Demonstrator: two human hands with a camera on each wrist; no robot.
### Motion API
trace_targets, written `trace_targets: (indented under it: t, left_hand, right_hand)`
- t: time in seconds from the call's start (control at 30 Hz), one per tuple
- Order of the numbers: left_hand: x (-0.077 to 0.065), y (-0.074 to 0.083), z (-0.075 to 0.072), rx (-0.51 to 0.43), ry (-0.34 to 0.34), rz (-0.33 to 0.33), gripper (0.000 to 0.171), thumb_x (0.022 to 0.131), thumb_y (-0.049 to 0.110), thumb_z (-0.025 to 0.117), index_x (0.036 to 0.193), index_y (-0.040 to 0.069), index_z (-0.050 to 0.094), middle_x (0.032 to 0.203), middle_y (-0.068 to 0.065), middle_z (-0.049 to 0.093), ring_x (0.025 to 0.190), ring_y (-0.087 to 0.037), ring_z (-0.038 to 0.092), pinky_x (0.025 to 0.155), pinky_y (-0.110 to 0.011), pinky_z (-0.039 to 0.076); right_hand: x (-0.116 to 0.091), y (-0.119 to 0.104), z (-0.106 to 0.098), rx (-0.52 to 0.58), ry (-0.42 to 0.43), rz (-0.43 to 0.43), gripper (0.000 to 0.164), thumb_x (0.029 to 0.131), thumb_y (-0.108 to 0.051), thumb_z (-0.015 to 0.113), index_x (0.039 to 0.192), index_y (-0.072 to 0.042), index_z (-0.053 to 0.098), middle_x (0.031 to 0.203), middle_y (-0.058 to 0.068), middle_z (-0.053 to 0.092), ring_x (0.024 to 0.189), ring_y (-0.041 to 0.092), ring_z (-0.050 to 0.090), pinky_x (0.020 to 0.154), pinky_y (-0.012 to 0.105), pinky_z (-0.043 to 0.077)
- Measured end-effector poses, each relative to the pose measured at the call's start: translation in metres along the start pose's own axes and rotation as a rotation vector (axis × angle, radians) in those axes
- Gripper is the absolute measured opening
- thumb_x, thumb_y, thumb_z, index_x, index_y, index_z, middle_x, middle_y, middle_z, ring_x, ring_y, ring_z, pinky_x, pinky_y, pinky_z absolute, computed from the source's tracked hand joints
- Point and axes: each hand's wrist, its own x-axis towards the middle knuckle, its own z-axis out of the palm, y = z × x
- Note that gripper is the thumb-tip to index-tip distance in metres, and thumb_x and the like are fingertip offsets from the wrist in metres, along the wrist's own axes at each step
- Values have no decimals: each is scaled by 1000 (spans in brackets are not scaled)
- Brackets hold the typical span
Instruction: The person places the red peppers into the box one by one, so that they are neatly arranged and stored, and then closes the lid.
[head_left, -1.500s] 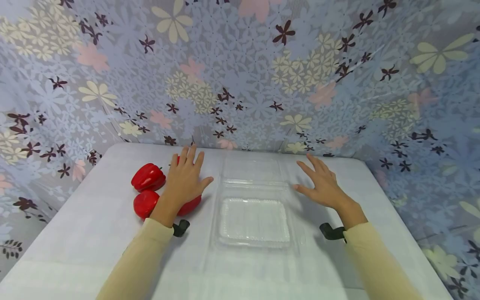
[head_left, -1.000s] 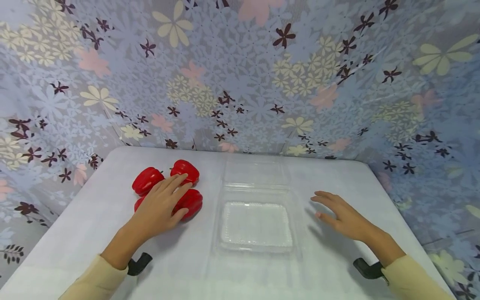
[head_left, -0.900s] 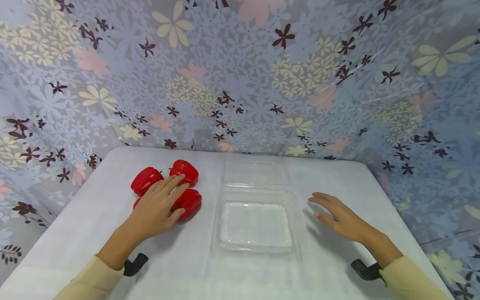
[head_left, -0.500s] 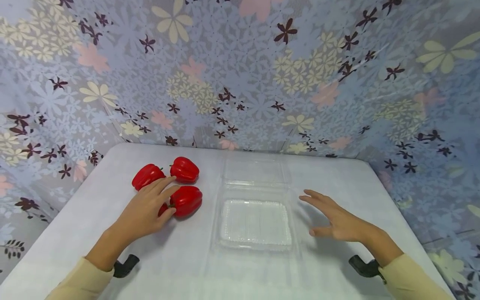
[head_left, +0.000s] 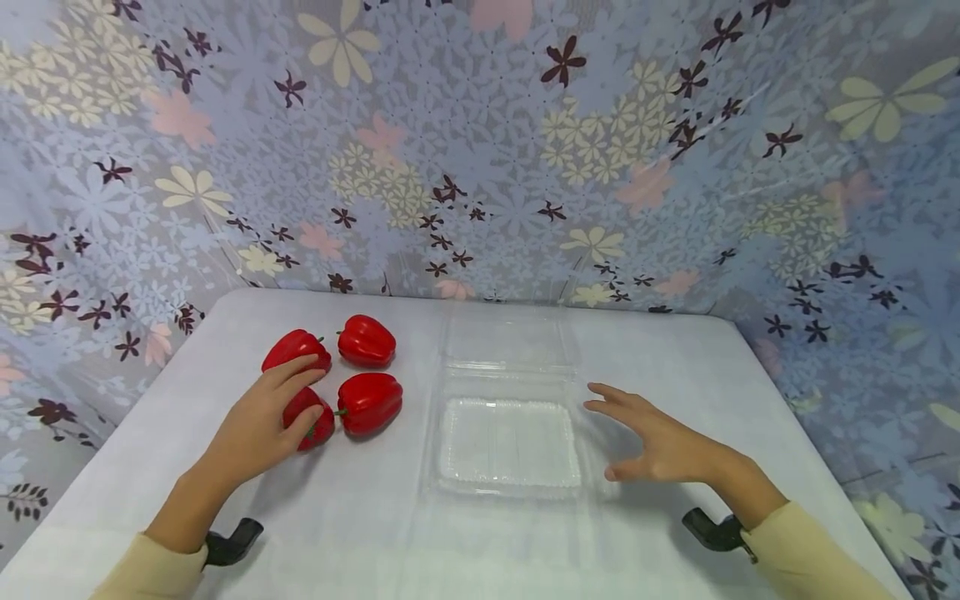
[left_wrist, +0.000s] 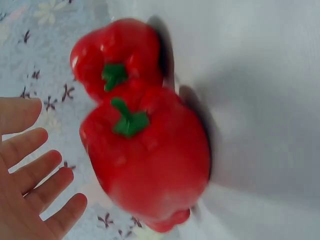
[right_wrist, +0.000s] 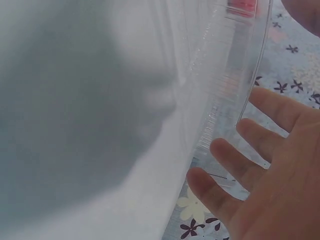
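Note:
Several red bell peppers lie in a cluster on the left of the white table. My left hand hovers over the near-left bell pepper, fingers spread and partly hiding it. In the left wrist view that hand is apart from the bell pepper with the green stem. Beside it are the near-right bell pepper, the far-left bell pepper and the far-right bell pepper. A clear plastic clamshell container lies with its lid folded back. Right of it my right hand hovers with spread fingers, holding nothing.
The white table has a rounded far edge against a floral curtain. A black wrist mount sits at the left wrist, another black mount at the right. The container's lid reaches toward the far edge.
My left hand has drawn back and leftward from over the far peppers to the near-left one. My right hand first came back toward me, then shifted slightly left toward the container. The peppers stay put.

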Motion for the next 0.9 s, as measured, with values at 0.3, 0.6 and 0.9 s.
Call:
trace_targets:
  t: [0.3,0.6,0.9]
  left_hand:
    - [-7,-17,-7,-64,56,-112,48,81,2,76,126,1,62,135,-22,58,123,-43,52,88,-64,53]
    - [-15,-28,0,-79,-121,-168,47,85,8,73,130,4,61,137,-22,57,127,-44,50,90,-61,55]
    - [-16,-31,0,-91,-170,-188,48,87,11,70,134,5,59,139,-23,55,129,-46,49,92,-61,54]
  right_hand:
    - [0,2,4,-26,-3,15,87,80,-40,80,151,-11,39,162,20,25,143,49,29,100,74,36]
    - [-2,-2,6,19,-1,-22,87,81,-38,80,151,-9,38,160,27,23,142,53,27,98,76,37]
    - [-2,-1,8,11,6,-17,86,81,-38,80,151,-10,38,161,25,23,142,52,28,98,76,36]
